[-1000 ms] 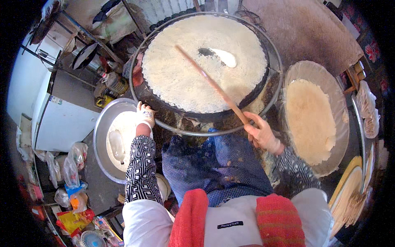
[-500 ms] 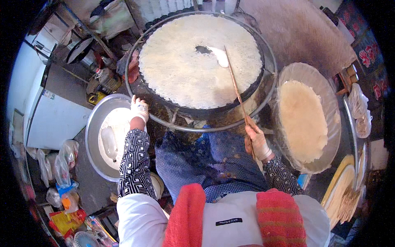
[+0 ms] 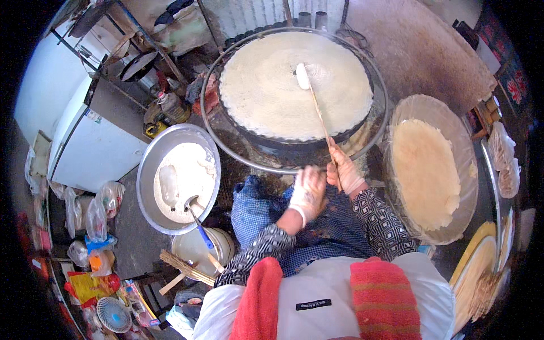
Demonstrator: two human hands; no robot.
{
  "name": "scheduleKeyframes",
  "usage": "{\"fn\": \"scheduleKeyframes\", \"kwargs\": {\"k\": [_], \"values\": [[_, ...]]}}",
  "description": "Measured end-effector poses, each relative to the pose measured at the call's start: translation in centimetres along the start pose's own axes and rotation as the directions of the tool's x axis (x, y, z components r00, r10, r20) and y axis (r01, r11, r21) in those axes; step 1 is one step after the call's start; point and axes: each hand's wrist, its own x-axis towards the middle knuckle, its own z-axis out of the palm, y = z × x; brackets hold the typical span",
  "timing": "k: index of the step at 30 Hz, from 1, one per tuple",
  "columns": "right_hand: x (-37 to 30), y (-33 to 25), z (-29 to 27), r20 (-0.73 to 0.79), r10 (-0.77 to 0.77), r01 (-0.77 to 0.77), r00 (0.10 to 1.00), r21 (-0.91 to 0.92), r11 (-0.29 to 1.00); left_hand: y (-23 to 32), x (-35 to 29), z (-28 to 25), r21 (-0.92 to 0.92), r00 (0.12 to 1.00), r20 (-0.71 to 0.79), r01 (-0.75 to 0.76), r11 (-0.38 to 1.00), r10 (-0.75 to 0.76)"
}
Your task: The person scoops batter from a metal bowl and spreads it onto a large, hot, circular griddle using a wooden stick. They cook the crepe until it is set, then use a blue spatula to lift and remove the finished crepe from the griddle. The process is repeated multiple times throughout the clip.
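Both hands sit close together at the near rim of the big round griddle (image 3: 294,141). On the left, the left hand (image 3: 306,194), in a whitish glove, lies just below that rim with its fingers curled loosely; whether it grips anything cannot be told. Just beside it, the right hand (image 3: 341,173) is closed around the near end of a long wooden stick (image 3: 318,113). That stick slants up and leftward across the griddle, and its pale flat blade (image 3: 303,76) rests on the large thin crepe (image 3: 294,82), a little above the crepe's middle. The crepe covers almost the whole griddle face.

Going from the far left toward the griddle: a white cabinet (image 3: 96,150) stands well to its left, with plastic bags (image 3: 93,212) below it. Nearer, a wide metal basin (image 3: 148,170) of white batter sits just left of the griddle's near edge, a ladle (image 3: 195,212) leaning in it. Below the basin is a small pale bucket (image 3: 195,249) and a bundle of sticks (image 3: 184,267).

Right of the griddle, a shallow round tray (image 3: 453,141) holds a finished yellowish crepe (image 3: 425,173). Further right, stacked folded crepes (image 3: 481,272) lie at the edge of view.
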Motion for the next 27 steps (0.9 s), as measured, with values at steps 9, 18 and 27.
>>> {"fn": "scheduleKeyframes", "kwargs": {"k": [9, 18, 27], "values": [[-1.0, 2.2, -0.1, -0.144, -0.116, 0.124, 0.983, 0.05, 0.991, -15.3, -20.1, -2.4, 0.092, 0.7, 0.022, 0.71, 0.699, -0.714], [0.3, 0.1, -0.8, 0.049, -0.021, 0.025, 0.999, -0.076, 0.997, -21.4, -29.2, 4.5, 0.151, 0.089, 0.421, 0.974, 0.167, -0.903], [-1.1, 3.8, 1.0, -0.142, -0.113, 0.139, 0.983, 0.189, 0.972, -16.9, -39.9, 6.2, -0.445, 0.294, -0.225, 0.817, 0.366, -0.929]]}}
